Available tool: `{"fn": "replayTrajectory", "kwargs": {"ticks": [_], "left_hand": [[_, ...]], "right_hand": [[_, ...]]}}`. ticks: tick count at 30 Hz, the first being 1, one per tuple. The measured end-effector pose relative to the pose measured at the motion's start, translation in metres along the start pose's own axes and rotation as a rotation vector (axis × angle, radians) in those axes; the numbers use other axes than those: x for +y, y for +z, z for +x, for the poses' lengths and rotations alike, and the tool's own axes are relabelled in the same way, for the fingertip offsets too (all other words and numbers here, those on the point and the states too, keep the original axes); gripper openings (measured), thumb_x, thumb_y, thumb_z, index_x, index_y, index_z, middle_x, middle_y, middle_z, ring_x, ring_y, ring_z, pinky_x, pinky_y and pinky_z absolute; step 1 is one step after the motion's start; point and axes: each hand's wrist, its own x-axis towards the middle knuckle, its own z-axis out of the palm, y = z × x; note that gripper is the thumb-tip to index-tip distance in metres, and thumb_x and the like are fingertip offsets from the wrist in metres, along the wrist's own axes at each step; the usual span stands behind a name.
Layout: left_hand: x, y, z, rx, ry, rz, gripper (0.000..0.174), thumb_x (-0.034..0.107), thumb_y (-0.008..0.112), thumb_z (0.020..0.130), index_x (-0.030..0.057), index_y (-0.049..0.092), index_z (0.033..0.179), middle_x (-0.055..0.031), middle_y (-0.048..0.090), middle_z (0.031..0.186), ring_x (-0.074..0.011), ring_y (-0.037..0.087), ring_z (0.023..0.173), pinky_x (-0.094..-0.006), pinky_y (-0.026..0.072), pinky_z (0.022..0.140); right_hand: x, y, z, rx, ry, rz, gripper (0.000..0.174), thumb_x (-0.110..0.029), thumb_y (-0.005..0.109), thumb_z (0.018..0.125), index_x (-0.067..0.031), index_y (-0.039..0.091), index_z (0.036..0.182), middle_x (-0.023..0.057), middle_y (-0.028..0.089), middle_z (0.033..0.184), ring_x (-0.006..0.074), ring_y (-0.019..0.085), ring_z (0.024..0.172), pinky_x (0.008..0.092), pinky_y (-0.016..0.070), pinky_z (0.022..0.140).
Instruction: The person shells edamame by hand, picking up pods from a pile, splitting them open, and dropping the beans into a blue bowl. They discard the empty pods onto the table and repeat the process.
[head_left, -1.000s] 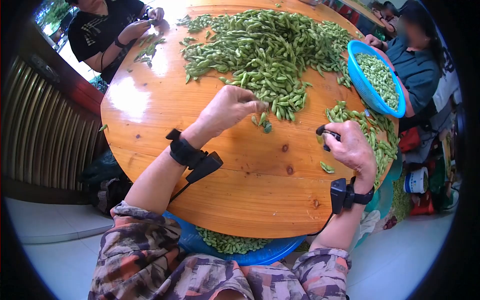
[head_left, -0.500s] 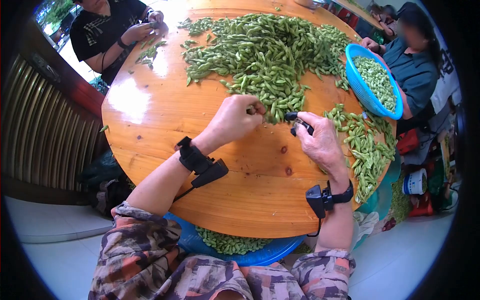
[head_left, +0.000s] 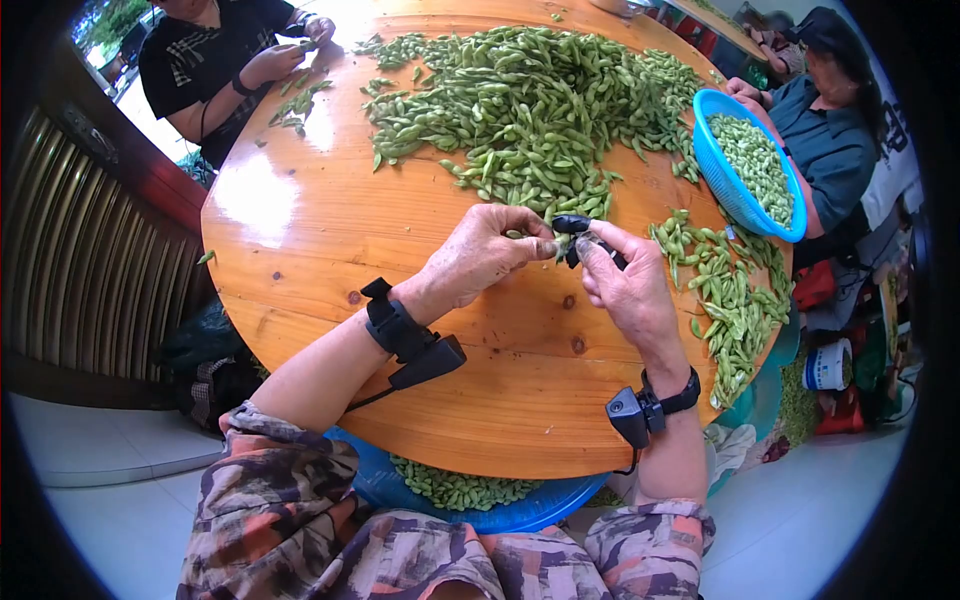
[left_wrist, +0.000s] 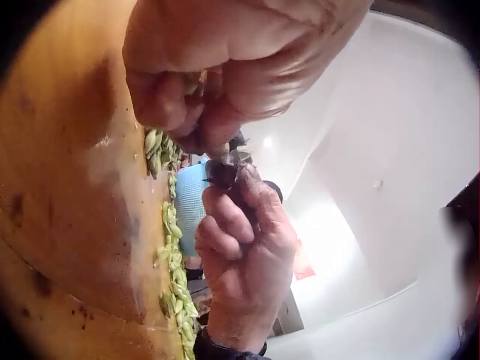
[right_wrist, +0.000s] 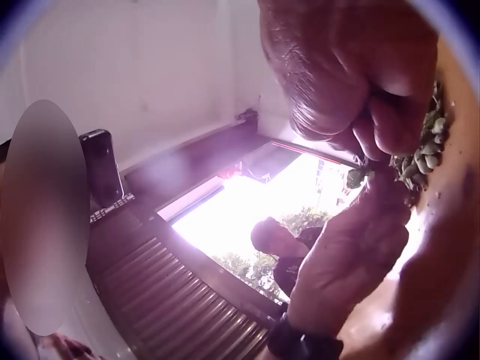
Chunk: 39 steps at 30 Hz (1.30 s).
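Observation:
In the head view the left hand [head_left: 487,254] pinches a green pod [head_left: 561,243] between thumb and fingers, above the wooden table [head_left: 480,370]. The right hand [head_left: 628,282] meets it from the right, its thumb and forefinger curled round a small black tool [head_left: 590,246] at the pod. In the left wrist view the fingertips of the left hand [left_wrist: 225,67] and right hand [left_wrist: 247,240] come together, partly hiding the pod. A large heap of green pods [head_left: 540,110] lies just beyond the hands.
More pods [head_left: 735,300] lie along the table's right edge. A blue basket [head_left: 715,165] of pods stands at the upper right, a blue basin [head_left: 380,480] below the near edge. Two people sit across the table, at upper left and upper right.
The right hand has moved left from beside the right-hand pods and now meets the left hand. The left hand has shifted slightly down and right.

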Motion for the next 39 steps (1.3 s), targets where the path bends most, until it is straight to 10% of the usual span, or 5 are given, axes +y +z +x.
{"fn": "replayTrajectory", "kwargs": {"ticks": [19,28,34,39], "left_hand": [[-0.005,0.017,-0.005,0.14,0.012,-0.223,0.01,0.009,0.069,0.086,0.0002,0.065,0.085,0.0047,0.05,0.064,-0.0029,0.037,0.052,-0.0201,0.0253,0.046],[-0.016,0.011,0.0,-0.158,-0.055,-0.7,0.01,0.008,0.066,0.088,0.0071,0.059,0.081,0.0017,0.058,0.076,-0.0054,0.039,0.059,-0.0208,0.0307,0.051],[-0.001,0.01,-0.002,-0.054,-0.043,-0.255,0.015,0.017,0.067,0.09,0.0031,0.062,0.087,0.0048,0.05,0.067,-0.0038,0.035,0.056,-0.0208,0.0287,0.049],[0.003,0.008,-0.002,-0.065,-0.015,0.138,0.019,0.018,0.06,0.093,0.0004,0.061,0.087,0.0063,0.044,0.065,-0.0033,0.036,0.056,-0.0201,0.028,0.049]], "right_hand": [[0.002,0.003,0.002,-0.065,0.037,0.191,0.024,-0.004,0.053,0.093,0.0033,0.061,0.114,-0.0054,0.049,0.065,0.001,0.041,0.054,0.0177,0.034,0.045],[0.01,-0.011,0.006,-0.25,0.086,0.552,0.024,-0.002,0.051,0.093,0.0022,0.061,0.114,-0.003,0.05,0.072,0.0007,0.041,0.056,0.0169,0.0316,0.046],[0.004,0.006,-0.001,-0.011,-0.136,-0.207,0.02,0.0,0.054,0.087,0.0047,0.063,0.105,0.0024,0.056,0.077,0.0057,0.051,0.063,0.0227,0.0426,0.053],[0.009,0.002,0.001,-0.016,-0.066,-0.167,0.02,-0.001,0.056,0.085,0.0043,0.063,0.102,0.0056,0.058,0.08,0.0106,0.056,0.069,0.0262,0.0463,0.06]]}}
